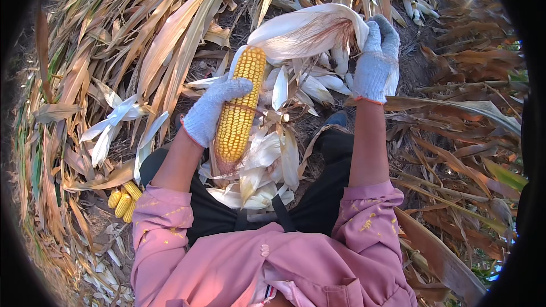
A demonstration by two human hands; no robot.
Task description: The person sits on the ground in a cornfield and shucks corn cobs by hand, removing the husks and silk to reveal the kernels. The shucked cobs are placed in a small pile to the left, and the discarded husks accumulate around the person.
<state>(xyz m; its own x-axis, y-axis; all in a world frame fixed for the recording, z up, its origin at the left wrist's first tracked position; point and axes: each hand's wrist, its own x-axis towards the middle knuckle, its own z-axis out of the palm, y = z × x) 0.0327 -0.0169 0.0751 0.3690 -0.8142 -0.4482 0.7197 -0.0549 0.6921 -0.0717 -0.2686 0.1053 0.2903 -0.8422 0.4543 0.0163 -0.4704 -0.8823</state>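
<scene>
A yellow ear of corn [241,106] with bare kernels lies upright in my left hand [217,106], which wears a white knit glove. Brown silk hangs at the cob's lower tip. From its upper end a pale husk [305,30] with reddish silk stretches right to my right hand [376,62], also gloved, whose fingers grip the husk's far end. Below and between the hands, loose white husks [260,166] are heaped between my legs.
Dry corn stalks and leaves [170,21] lie in a thick layer at the left and top. Several husked ears [123,202] rest on the ground at the lower left. Brown leaves [460,145] cover the right side. More pale husks [413,0] lie at the upper right.
</scene>
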